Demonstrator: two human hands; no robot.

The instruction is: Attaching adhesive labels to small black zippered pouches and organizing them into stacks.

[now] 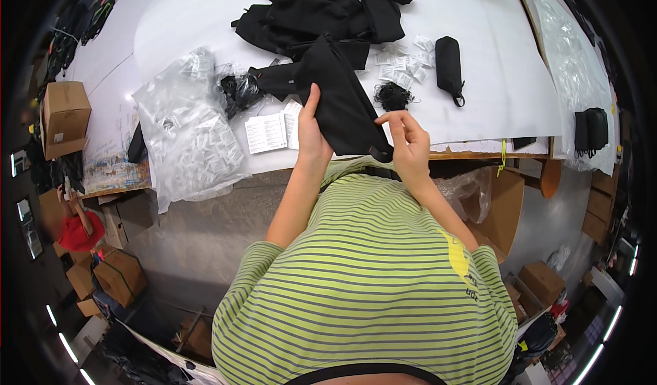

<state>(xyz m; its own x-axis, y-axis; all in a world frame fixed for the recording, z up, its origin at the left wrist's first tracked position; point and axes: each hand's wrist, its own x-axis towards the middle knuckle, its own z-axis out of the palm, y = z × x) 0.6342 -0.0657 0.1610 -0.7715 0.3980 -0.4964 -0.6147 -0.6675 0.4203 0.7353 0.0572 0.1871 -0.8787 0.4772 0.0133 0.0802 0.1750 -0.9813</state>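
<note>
On the white table (496,15), one pouch (449,65) seems done, a pile (311,19) waits; left hand (313,133) grips a bag (333,91), right hand (410,144) touches it, maybe pinching.

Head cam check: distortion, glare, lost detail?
Head view: strong fisheye, corners black, table edge curving; head view: glints on the clear plastic bag, bright strip light at lower left; head view: black pouch dark, little surface detail; head view: left hand and right hand without obvious motion blur.
</note>
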